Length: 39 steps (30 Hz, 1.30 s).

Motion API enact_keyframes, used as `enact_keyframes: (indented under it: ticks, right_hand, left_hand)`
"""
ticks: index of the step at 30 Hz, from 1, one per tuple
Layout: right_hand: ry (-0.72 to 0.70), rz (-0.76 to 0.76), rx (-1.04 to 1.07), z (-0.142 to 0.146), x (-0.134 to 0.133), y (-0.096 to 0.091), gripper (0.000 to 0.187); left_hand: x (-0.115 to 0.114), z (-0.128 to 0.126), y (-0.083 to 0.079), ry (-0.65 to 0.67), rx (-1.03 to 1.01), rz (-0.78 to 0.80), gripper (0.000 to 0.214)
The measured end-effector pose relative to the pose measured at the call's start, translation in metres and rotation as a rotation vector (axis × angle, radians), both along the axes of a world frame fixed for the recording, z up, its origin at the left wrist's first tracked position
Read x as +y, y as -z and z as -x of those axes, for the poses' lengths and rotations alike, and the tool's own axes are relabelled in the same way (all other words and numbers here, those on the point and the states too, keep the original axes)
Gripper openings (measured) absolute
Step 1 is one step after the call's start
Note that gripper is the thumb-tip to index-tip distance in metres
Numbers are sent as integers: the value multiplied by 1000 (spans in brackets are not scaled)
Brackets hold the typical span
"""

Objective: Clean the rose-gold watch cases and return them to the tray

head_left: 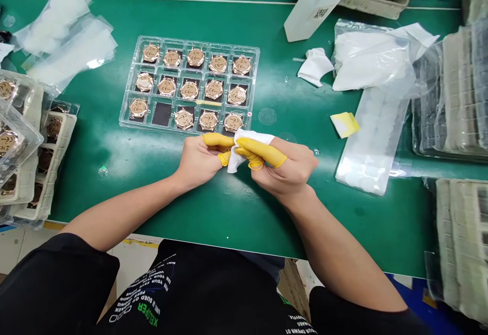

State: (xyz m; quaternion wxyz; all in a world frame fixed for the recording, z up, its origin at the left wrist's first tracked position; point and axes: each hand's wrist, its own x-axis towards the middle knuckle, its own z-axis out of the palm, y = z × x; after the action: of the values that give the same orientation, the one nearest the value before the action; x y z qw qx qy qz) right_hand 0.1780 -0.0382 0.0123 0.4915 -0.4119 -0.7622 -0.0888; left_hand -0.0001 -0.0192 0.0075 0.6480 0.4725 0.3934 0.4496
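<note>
My left hand (200,157) and my right hand (284,164) meet over the green mat, both with yellow finger cots on thumb and fingers. Together they pinch a small white cloth (244,142), which is folded between the fingertips; whatever lies inside the cloth is hidden. Just beyond the hands stands a clear tray (127,116) with rows of rose-gold round watch cases (189,90). One compartment (162,113) in its front row holds no case.
Trays with more watch cases (23,136) are stacked at the left. Clear bags (64,40) lie at the far left, a white bottle (314,4) at the back, white wipes in plastic (375,126) and tray stacks (457,96) on the right. A yellow slip (344,124) lies nearby.
</note>
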Motion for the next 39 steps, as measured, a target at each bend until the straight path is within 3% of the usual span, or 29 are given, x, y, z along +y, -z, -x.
enact_keyframes:
  ticks: [2, 8, 13, 16, 19, 23, 26, 31, 34, 39]
  right_hand:
    - [33, 12, 13, -4, 0, 0, 35]
    - [165, 125, -52, -11, -3, 4, 23]
    - [163, 128, -76, -3, -7, 8, 20]
    - [209, 121, -52, -1, -6, 5, 19]
    - [125, 191, -12, -2, -4, -2, 16]
    - [-38, 531, 366, -3, -2, -8, 15]
    - [-48, 489, 606, 0, -4, -5, 11]
    - [-117, 226, 291, 8, -9, 3, 38]
    - [-56, 85, 91, 6, -9, 6, 42]
    - [155, 119, -149, 0, -5, 5, 32]
  left_hand:
    - [0, -2, 0, -38, -38, 7, 37]
    - [4, 1, -2, -117, -69, -22, 34]
    - [5, 3, 1, -22, -12, -58, 38]
    - [3, 3, 1, -85, -23, -74, 35]
    - [5, 3, 0, -117, -26, -80, 33]
    - [14, 3, 0, -129, -40, -124, 33]
    - [18, 2, 2, -135, -59, -148, 35]
    - [11, 4, 2, -20, -34, -139, 35]
    - [7, 8, 0, -52, 79, -143, 30]
    - [5, 9, 1, -87, 130, -127, 31]
